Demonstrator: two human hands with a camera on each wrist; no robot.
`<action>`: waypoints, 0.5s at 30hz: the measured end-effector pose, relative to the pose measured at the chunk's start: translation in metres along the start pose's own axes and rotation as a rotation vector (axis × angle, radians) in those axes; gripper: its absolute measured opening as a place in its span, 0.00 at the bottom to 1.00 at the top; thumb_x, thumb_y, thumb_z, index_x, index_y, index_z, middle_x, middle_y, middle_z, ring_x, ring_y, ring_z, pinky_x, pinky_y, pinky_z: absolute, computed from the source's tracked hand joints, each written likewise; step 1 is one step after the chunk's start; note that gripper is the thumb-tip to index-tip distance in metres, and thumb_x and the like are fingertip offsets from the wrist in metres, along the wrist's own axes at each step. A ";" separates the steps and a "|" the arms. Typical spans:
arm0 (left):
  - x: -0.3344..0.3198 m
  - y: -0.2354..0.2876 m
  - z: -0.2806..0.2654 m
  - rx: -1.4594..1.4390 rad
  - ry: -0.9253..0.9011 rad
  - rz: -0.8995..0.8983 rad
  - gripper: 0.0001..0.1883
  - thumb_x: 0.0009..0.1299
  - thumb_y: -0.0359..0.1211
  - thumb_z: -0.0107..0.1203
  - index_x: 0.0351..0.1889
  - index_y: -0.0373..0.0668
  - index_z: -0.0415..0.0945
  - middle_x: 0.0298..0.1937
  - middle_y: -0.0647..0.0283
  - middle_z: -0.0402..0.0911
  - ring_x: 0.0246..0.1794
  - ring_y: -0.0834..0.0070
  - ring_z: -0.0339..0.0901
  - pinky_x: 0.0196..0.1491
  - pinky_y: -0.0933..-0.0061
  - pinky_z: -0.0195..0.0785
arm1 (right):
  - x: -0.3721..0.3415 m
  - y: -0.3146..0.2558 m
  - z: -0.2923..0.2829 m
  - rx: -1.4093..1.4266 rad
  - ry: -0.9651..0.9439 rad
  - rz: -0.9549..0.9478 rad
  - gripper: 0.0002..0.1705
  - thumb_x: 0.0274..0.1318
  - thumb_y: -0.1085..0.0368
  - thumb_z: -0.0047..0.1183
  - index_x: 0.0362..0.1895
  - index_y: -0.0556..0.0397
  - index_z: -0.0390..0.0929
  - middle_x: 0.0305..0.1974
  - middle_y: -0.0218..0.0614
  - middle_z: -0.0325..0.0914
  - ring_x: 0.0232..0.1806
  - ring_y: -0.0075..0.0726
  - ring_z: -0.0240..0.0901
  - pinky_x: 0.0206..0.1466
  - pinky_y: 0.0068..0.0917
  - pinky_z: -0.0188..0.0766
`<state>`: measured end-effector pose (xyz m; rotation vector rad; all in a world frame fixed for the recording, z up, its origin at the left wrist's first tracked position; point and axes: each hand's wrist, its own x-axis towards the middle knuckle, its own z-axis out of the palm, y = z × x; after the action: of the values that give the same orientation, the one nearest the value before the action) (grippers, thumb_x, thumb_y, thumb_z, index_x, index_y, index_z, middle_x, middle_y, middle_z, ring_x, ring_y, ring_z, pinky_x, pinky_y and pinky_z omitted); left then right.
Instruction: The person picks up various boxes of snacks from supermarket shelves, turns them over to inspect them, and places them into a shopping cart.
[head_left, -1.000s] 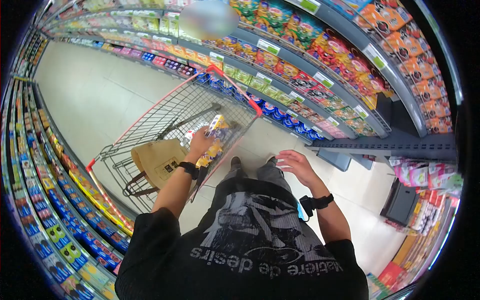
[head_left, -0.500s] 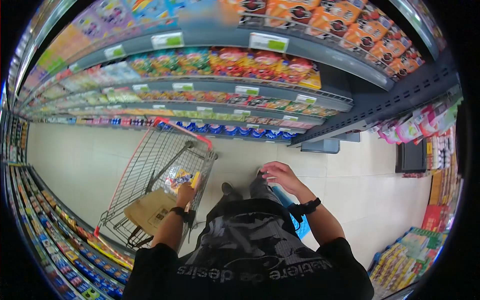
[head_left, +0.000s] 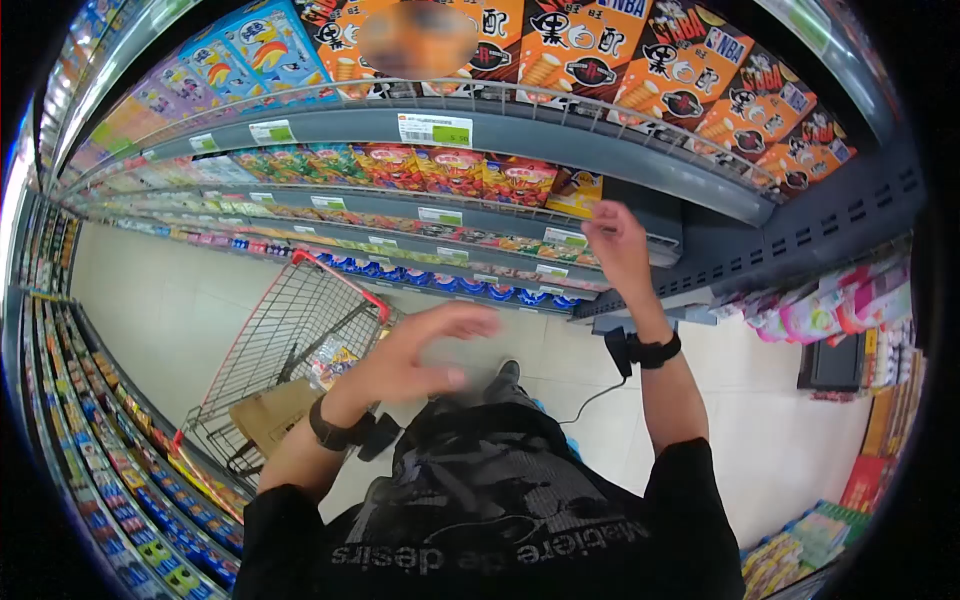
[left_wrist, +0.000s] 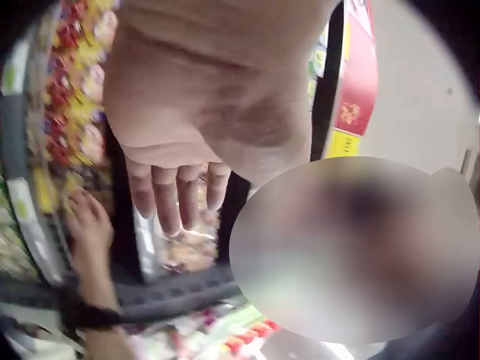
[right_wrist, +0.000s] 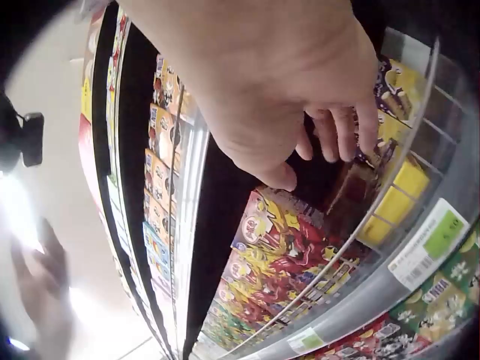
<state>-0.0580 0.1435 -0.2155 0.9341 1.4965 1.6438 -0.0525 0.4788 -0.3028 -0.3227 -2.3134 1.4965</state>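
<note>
My right hand [head_left: 617, 240] reaches to the second shelf, fingers loosely bent with nothing held. In the right wrist view the same hand [right_wrist: 277, 90] hangs over a dark gap in the shelf, its fingertips close to yellow-and-purple packs [right_wrist: 403, 79]. Red snack bags [right_wrist: 262, 225] stand beside that gap. Held out in front of the body, my left hand [head_left: 425, 350] is slightly blurred, thumb apart from the fingers. Its palm and straight fingers show bare in the left wrist view. A yellow pack [head_left: 335, 362] lies in the shopping cart [head_left: 265, 335] beyond it.
Orange boxes [head_left: 570, 50] fill the upper shelf above my right hand. A wire guard [right_wrist: 435, 97] runs along the shelf front. A brown bag [head_left: 270, 415] sits in the cart. Pink packs [head_left: 810, 305] hang at the right, and another stocked shelf [head_left: 90, 440] lines the left.
My left hand has left the yellow pack in the cart and come up. My right hand has risen from beside the body to the shelf. The head view has turned toward the shelves.
</note>
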 end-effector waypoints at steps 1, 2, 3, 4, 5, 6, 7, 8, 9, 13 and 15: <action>0.014 0.030 0.019 -0.045 -0.066 0.066 0.43 0.61 0.55 0.63 0.65 0.35 0.63 0.62 0.54 0.71 0.62 0.62 0.70 0.65 0.62 0.60 | 0.014 -0.005 0.002 -0.097 0.019 -0.062 0.22 0.55 0.65 0.58 0.55 0.55 0.74 0.49 0.47 0.78 0.50 0.43 0.75 0.51 0.34 0.72; 0.028 0.053 0.031 -0.054 -0.197 0.192 0.48 0.57 0.59 0.64 0.66 0.35 0.63 0.64 0.53 0.70 0.62 0.61 0.70 0.65 0.60 0.59 | 0.028 0.001 0.005 -0.237 0.027 -0.139 0.20 0.56 0.65 0.56 0.53 0.55 0.75 0.49 0.46 0.78 0.51 0.45 0.74 0.53 0.37 0.71; 0.041 0.071 0.044 -0.060 -0.330 0.319 0.53 0.53 0.64 0.65 0.66 0.35 0.62 0.65 0.51 0.69 0.62 0.60 0.70 0.65 0.59 0.59 | 0.042 0.011 0.012 -0.376 0.038 -0.219 0.18 0.56 0.65 0.55 0.51 0.54 0.76 0.49 0.46 0.77 0.53 0.47 0.73 0.54 0.41 0.70; 0.048 0.087 0.064 -0.208 -0.371 0.428 0.57 0.49 0.67 0.65 0.68 0.35 0.61 0.66 0.50 0.67 0.63 0.59 0.69 0.65 0.58 0.59 | 0.052 0.020 0.019 -0.513 0.050 -0.300 0.16 0.56 0.65 0.53 0.50 0.54 0.77 0.49 0.45 0.77 0.55 0.49 0.71 0.56 0.45 0.69; 0.056 0.091 0.089 -0.324 -0.346 0.585 0.55 0.50 0.64 0.66 0.66 0.33 0.63 0.65 0.47 0.68 0.62 0.56 0.69 0.63 0.56 0.61 | 0.060 0.026 0.025 -0.522 0.003 -0.334 0.15 0.56 0.64 0.53 0.48 0.53 0.79 0.49 0.45 0.77 0.55 0.51 0.70 0.57 0.47 0.67; 0.064 0.095 0.114 -0.434 -0.331 0.745 0.52 0.51 0.62 0.67 0.64 0.31 0.64 0.63 0.43 0.69 0.62 0.53 0.70 0.61 0.54 0.63 | 0.068 0.031 0.030 -0.530 -0.044 -0.370 0.14 0.56 0.64 0.52 0.46 0.52 0.80 0.50 0.45 0.76 0.55 0.53 0.69 0.58 0.49 0.65; 0.073 0.092 0.127 -0.480 -0.321 0.880 0.55 0.51 0.64 0.66 0.65 0.28 0.62 0.64 0.39 0.66 0.64 0.48 0.67 0.62 0.50 0.62 | 0.074 0.034 0.035 -0.538 -0.091 -0.408 0.14 0.56 0.63 0.52 0.45 0.51 0.81 0.50 0.45 0.76 0.55 0.56 0.68 0.59 0.51 0.63; 0.082 0.090 0.140 -0.527 -0.313 1.018 0.58 0.51 0.65 0.66 0.65 0.25 0.61 0.65 0.35 0.63 0.65 0.43 0.63 0.62 0.46 0.61 | 0.076 0.032 0.038 -0.583 -0.102 -0.440 0.13 0.55 0.63 0.52 0.44 0.50 0.81 0.49 0.45 0.77 0.55 0.55 0.68 0.58 0.50 0.64; 0.091 0.087 0.154 -0.571 -0.308 1.154 0.60 0.50 0.67 0.65 0.65 0.22 0.59 0.66 0.30 0.60 0.67 0.38 0.60 0.63 0.42 0.61 | 0.075 0.031 0.038 -0.629 -0.116 -0.468 0.13 0.55 0.63 0.52 0.43 0.49 0.82 0.48 0.45 0.77 0.54 0.54 0.69 0.57 0.49 0.64; 0.094 0.097 0.160 -0.630 -0.377 1.055 0.60 0.51 0.66 0.65 0.66 0.24 0.58 0.67 0.32 0.60 0.67 0.40 0.60 0.63 0.43 0.60 | 0.073 0.041 0.040 -0.670 -0.043 -0.501 0.11 0.52 0.61 0.55 0.39 0.48 0.82 0.41 0.43 0.78 0.50 0.52 0.70 0.54 0.48 0.65; 0.093 0.099 0.162 -0.622 -0.368 1.047 0.60 0.51 0.66 0.65 0.66 0.24 0.58 0.67 0.33 0.60 0.67 0.41 0.61 0.63 0.44 0.60 | 0.075 0.016 0.025 -0.627 -0.275 -0.215 0.14 0.53 0.59 0.56 0.42 0.51 0.82 0.48 0.49 0.76 0.56 0.57 0.66 0.61 0.50 0.59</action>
<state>0.0351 0.2957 -0.1019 1.6393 0.1217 2.2397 -0.1311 0.4927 -0.3130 -0.0163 -2.8896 0.7201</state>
